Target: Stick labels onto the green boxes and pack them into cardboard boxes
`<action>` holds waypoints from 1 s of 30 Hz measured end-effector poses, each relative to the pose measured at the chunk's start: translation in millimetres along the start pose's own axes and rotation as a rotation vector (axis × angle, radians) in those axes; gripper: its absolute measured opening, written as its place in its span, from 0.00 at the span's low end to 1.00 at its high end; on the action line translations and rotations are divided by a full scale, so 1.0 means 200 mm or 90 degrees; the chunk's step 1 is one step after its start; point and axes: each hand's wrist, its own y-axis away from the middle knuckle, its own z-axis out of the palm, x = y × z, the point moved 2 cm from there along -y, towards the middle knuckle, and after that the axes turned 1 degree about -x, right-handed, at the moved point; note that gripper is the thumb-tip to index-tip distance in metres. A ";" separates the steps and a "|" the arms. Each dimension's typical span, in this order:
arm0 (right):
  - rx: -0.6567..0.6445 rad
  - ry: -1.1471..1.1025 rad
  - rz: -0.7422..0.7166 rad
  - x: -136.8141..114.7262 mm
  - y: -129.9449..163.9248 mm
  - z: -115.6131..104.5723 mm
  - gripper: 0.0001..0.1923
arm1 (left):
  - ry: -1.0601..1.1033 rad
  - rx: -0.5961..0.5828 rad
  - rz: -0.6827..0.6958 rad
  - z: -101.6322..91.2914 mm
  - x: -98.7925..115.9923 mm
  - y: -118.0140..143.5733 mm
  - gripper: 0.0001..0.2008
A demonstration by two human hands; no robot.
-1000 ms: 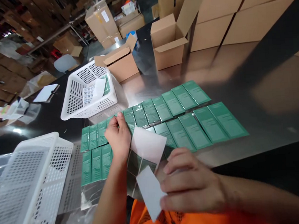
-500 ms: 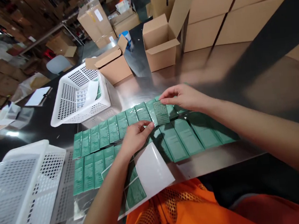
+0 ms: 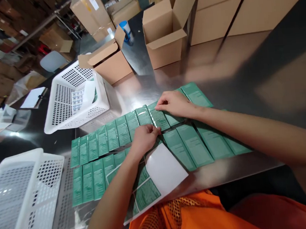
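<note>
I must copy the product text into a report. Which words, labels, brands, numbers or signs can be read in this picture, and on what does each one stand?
No text can be read here.
Green boxes: pale print, too small and blurred.
Label under the right hand and left hand: print blurred.
Label sheet at the table edge: unreadable.
Sheets in the white basket: print too small.
Sticker on the taped carton: blurred.

Both forearms reach forward, bare. The left hand and right hand lie palm-down, fingers curled, fingertips nearly meeting.
</note>
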 end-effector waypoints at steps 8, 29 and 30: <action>-0.021 0.099 0.044 -0.01 0.02 0.02 0.09 | -0.017 -0.003 -0.026 0.00 0.00 -0.02 0.15; 0.021 0.231 0.069 -0.07 0.01 0.04 0.40 | -0.130 -0.008 0.028 -0.03 0.03 0.00 0.15; 0.006 0.245 0.074 -0.08 0.00 0.03 0.42 | -0.123 0.016 0.032 -0.04 0.02 0.03 0.14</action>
